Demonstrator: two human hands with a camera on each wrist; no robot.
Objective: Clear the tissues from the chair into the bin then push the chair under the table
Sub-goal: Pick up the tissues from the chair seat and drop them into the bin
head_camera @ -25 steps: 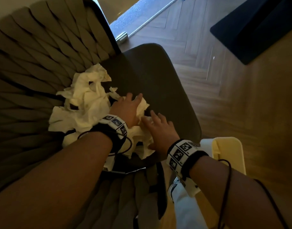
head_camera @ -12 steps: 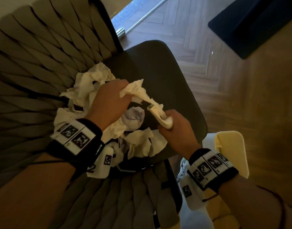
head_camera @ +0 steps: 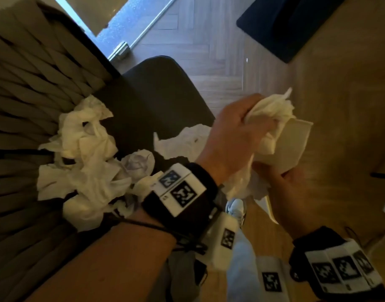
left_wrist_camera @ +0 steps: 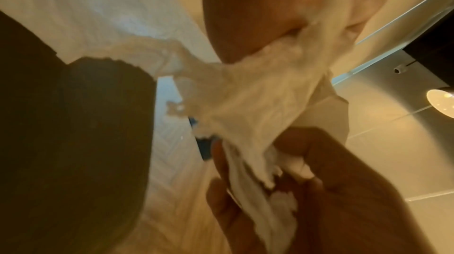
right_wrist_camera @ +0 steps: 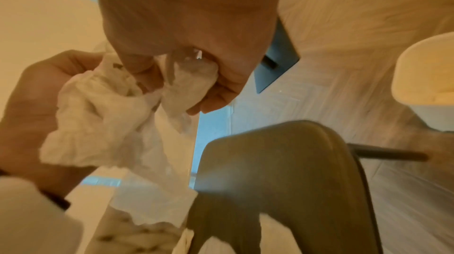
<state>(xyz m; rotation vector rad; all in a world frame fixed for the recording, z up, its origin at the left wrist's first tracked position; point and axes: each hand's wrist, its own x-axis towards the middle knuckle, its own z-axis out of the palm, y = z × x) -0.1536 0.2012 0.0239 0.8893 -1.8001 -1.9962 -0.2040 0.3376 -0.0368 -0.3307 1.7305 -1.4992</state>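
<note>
A dark chair seat [head_camera: 156, 99] with a woven back [head_camera: 23, 83] carries a pile of crumpled white tissues [head_camera: 84, 160]; one flat tissue [head_camera: 183, 140] lies near its right edge. My left hand [head_camera: 252, 118] grips a wad of tissues [head_camera: 272, 112] held right of the seat, against the cream bin [head_camera: 294, 142]. My right hand [head_camera: 281, 177], just below, grips the wad's lower part. The right wrist view shows both hands curled on the tissues [right_wrist_camera: 103, 112], the bin [right_wrist_camera: 422, 75] at the right and the seat [right_wrist_camera: 282, 170] below. In the left wrist view the wad [left_wrist_camera: 245, 102] stretches between both hands.
Herringbone wood floor [head_camera: 220, 68] surrounds the chair. A dark mat [head_camera: 296, 25] lies at the far right, and a glass door track [head_camera: 121, 49] runs behind the chair. My shoe [head_camera: 235, 210] stands between the chair and the bin.
Both hands have lifted a wad of tissues off the seat and carried it right, from above the pile to the bin's rim. The rest of the pile stays on the chair.
</note>
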